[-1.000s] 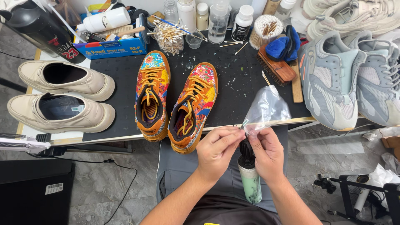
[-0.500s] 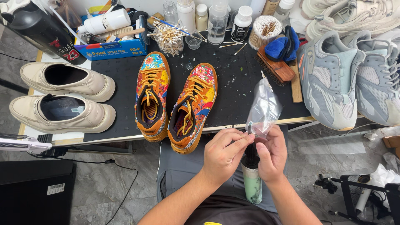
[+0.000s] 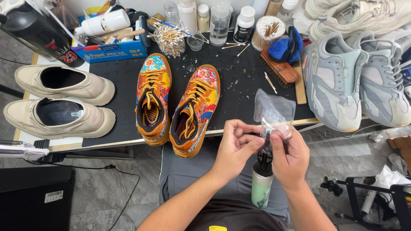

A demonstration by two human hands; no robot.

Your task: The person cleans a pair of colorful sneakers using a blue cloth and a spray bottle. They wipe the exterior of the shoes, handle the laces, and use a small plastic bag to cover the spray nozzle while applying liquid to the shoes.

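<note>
Both hands work over the lap, just below the table (image 3: 128, 140) edge. Left hand (image 3: 233, 147) pinches the lower left edge of a clear plastic bag (image 3: 274, 112) w/ thumb + fingers closed on it; right hand (image 3: 290, 157) pinches the bag's lower right side the same way, fingers curled shut on the film. Bag stands upright between the two hands, its top rising in front of the black mat (image 3: 239, 85). Directly under the bag sits a pale green bottle (image 3: 261, 188) w/ a black cap, upright between the thighs, its top right btwn the hands; can't tell if either hand touches it. On the mat, left of the hands: pair of orange floral shoes (image 3: 180, 105) side by side, toes away, heels hanging at the table edge. Further left, two cream shoes (image 3: 60, 100) on their sides. Right of the mat, grey sneakers (image 3: 355, 81). At the back: wooden brush (image 3: 278, 66), blue cloth (image 3: 282, 47), cup of cotton swabs (image 3: 170, 38), several bottles (image 3: 218, 19), blue box (image 3: 113, 50).
</note>
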